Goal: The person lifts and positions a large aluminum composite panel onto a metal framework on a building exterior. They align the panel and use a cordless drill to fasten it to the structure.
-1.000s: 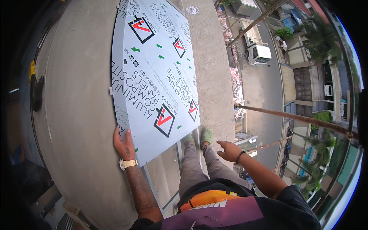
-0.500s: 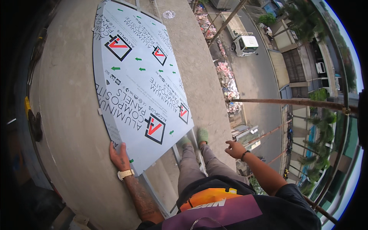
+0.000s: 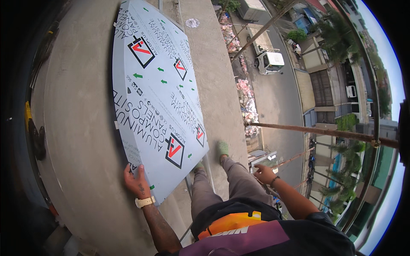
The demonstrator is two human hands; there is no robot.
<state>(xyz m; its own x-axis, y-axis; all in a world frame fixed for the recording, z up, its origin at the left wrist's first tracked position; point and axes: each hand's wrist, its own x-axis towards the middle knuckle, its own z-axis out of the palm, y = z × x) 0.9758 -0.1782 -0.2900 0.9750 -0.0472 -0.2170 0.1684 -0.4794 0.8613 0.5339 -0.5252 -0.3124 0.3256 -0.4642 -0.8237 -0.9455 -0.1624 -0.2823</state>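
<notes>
My left hand grips the near left edge of a large pale blue-grey composite panel. Its thumb lies on the printed face, while the other fingers are partly hidden around the edge. The panel has black print, red-and-black emblems and green arrows, and a narrow folded strip runs down its left side. On the other side of my body, my right hand is held out in the air with its index finger stretched and nothing visible in it. Slim metal bars show below the panel, beside my legs.
I stand on a concrete ledge in green shoes. Along its right side run rusty scaffold pipes. Far below are a road, a white truck and heaps of pinkish bags. A crumpled wrapper lies farther along the ledge.
The panel looks narrower and seems tipped more steeply, with my left hand still on its edge. My legs have shifted into a wider stance. My right hand is slightly lower in view.
</notes>
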